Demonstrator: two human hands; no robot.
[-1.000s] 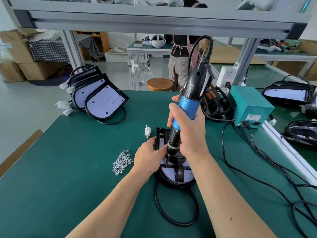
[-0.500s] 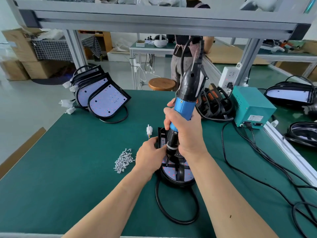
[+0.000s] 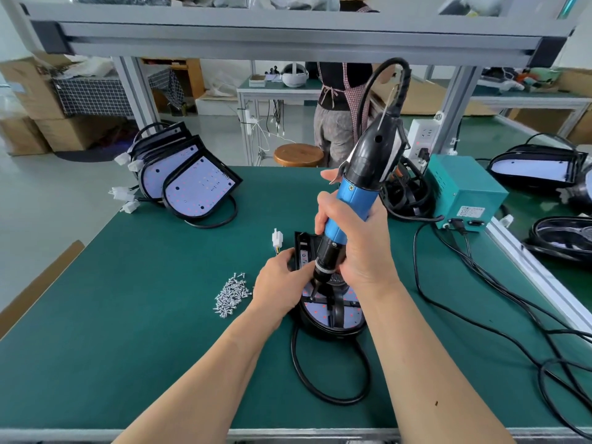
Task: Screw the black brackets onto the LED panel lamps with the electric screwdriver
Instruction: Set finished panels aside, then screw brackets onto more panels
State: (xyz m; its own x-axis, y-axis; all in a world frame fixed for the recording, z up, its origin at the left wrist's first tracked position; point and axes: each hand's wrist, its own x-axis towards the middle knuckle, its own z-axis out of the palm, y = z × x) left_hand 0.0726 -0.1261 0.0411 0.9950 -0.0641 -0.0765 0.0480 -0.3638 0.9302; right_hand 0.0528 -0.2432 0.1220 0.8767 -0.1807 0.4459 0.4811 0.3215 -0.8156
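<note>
An LED panel lamp (image 3: 323, 317) lies face up on the green mat at the table's middle, with a black bracket (image 3: 336, 307) across its lit face. My right hand (image 3: 358, 248) grips the blue-and-black electric screwdriver (image 3: 362, 184), held nearly upright with its tip down on the bracket's left part. My left hand (image 3: 282, 280) holds the lamp's left edge, fingers curled by the bit. The screw itself is hidden. The lamp's black cable (image 3: 323, 382) loops toward me and its white plug (image 3: 277, 239) stands up behind my left hand.
A pile of small silver screws (image 3: 231, 293) lies left of the lamp. Several more lamps (image 3: 192, 190) lean at the back left. A teal power box (image 3: 464, 193) with trailing black cables (image 3: 480, 283) sits at the right. A person stands behind the table.
The screwdriver's top has tilted slightly, first left and then back to the right, while its tip stays on the bracket. My left hand keeps its hold on the lamp.
</note>
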